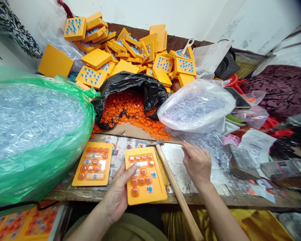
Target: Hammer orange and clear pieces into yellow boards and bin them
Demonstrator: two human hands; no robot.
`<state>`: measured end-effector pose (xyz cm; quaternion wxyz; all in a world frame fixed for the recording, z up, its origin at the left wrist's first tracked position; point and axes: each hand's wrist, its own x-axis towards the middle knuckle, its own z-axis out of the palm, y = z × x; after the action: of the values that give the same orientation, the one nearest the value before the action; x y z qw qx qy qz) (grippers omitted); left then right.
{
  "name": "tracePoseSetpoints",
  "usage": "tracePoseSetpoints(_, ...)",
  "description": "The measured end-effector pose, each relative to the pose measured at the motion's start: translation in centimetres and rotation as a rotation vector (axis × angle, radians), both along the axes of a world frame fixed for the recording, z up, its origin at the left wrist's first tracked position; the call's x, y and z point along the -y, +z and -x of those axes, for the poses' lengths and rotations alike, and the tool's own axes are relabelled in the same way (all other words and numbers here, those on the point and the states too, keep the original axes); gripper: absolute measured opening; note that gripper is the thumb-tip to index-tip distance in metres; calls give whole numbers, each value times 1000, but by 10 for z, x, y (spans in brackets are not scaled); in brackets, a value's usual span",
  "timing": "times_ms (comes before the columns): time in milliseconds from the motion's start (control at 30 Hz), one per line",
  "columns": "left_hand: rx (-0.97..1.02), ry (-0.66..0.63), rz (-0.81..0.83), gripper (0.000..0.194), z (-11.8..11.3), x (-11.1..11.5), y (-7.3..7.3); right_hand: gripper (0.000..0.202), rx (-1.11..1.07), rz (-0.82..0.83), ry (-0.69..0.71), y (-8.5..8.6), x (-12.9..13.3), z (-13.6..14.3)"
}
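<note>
Remotely, I observe the left hand clasping a yellow panel and, right of the hammer, the right hand, fingers curled, contents indiscernible.

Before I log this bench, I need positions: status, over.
Left hand holding yellow panel, partly capped. Right hand near clear parts, grip unclear. Hammer between hands.

A flat yellow panel is held at a slight tilt over the front edge of the bench, left of its middle, its studded face turned up. Translucent orange caps are seated in rows, with a long clear cover set among them. Two blue-and-white squares are seen uncapped. Loose clear plastic pieces are strewn farther right, behind the front edge.
</note>
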<state>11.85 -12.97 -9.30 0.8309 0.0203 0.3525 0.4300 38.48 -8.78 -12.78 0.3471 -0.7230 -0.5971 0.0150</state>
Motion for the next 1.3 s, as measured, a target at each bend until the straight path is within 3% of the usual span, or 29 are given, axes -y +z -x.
tracePoseSetpoints(200,-9,0,-59,83,6,-2,0,32,-337,-111,-59,20,20,35)
tracePoseSetpoints(400,-39,-39,-246,96,6,1,4,22,-816,180,225,41,62,101)
tracePoseSetpoints(600,-174,-20,-325,90,1,6,9,7,-564,42,348,39,74,119)
tracePoseSetpoints(733,-300,49,-386,79,-2,9,13,9,-483,-79,325,30,80,124)
tracePoseSetpoints(833,-405,55,-417,69,-2,10,12,7,-747,-29,256,23,81,127)
tracePoseSetpoints(933,-545,69,-466,65,-2,12,6,27,-1199,141,267,22,78,130)
tracePoseSetpoints(1033,-595,70,-509,64,-2,13,0,36,-1369,167,240,24,77,133)
tracePoseSetpoints(1167,-557,67,-484,62,-3,11,-2,38,-1260,174,230,22,74,131)
tracePoseSetpoints(1233,-517,83,-434,65,-3,8,-3,34,-990,226,326,24,63,122)
tracePoseSetpoints(1300,-458,73,-370,70,-3,4,-5,30,-574,233,390,34,41,104)
